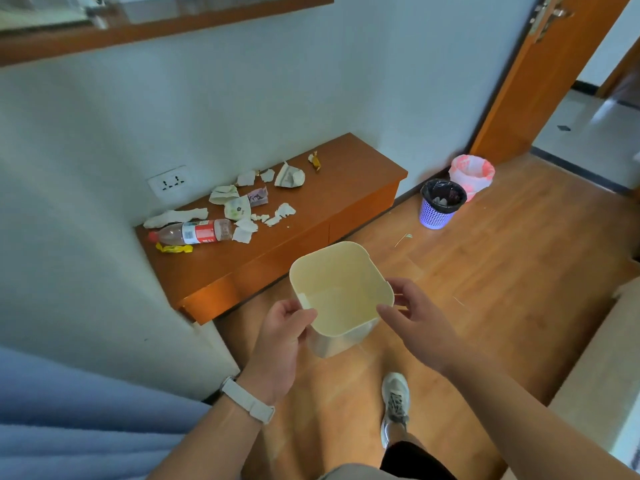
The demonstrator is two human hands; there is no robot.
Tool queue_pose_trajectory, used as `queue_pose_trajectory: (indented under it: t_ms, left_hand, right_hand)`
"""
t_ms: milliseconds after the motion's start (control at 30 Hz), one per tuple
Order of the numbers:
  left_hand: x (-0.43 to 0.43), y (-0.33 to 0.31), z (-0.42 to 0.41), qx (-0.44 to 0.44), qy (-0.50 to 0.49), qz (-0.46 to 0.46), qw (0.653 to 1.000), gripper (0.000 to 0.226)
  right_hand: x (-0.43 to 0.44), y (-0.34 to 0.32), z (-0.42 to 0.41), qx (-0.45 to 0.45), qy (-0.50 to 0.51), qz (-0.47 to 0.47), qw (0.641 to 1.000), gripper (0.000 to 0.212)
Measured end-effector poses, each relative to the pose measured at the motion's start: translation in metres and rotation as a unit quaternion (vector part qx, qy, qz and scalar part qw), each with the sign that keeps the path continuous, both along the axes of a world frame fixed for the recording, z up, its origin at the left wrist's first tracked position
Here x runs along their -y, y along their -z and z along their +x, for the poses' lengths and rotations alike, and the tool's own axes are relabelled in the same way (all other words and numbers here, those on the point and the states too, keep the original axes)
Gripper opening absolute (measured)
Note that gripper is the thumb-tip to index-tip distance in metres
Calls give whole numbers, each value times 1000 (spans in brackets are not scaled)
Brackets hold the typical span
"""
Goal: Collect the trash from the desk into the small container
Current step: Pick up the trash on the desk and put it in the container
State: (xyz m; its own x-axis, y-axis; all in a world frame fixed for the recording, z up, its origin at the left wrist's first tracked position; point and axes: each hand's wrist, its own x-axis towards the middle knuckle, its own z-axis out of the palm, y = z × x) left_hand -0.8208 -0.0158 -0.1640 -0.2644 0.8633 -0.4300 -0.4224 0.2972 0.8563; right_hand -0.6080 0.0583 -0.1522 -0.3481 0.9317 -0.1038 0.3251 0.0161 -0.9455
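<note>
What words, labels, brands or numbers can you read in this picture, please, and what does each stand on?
No text here can be read.
The bottle has a red and white label, with print too blurred to read.
The yellow wrapper has markings too small to read.
The purple packet has a pattern too blurred to read.
The small container, gripped by the left hand and right hand, shows no print.

bare desk (349, 174) right of the trash (242, 206)
</note>
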Motion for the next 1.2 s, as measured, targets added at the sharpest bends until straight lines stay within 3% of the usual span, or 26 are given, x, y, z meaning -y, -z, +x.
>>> queue_pose_trajectory:
  t_ms: [100, 267, 467, 767, 967, 1100, 1200]
  left_hand:
    - [-31, 0, 2, -4, -25, -3, 1000, 64]
    - [-99, -5, 24, -29, -33, -8, 999, 13]
    - [-199, -12, 63, -54, -38, -50, 997, 19]
    - [-303, -19, 115, -36, -46, -38, 998, 17]
    - [-346, -18, 96, -33, -66, -33, 997, 24]
    - [-376, -6, 73, -16, -78, -23, 997, 45]
    - [-400, 0, 50, 11, -80, -17, 997, 44]
  right_hand:
    - [-38, 4, -1, 1, -22, -4, 1000, 31]
    - [-115, 1, 14, -12, -47, -4, 999, 29]
    - [-206, 4, 59, -29, -31, -17, 999, 31]
    - [-322, 3, 101, -28, -41, -27, 998, 31]
    - [-369, 9, 83, -16, -55, -36, 998, 33]
    - [-402, 14, 57, -9, -66, -41, 997, 33]
    - [-426, 13, 36, 5, -65, -43, 997, 33]
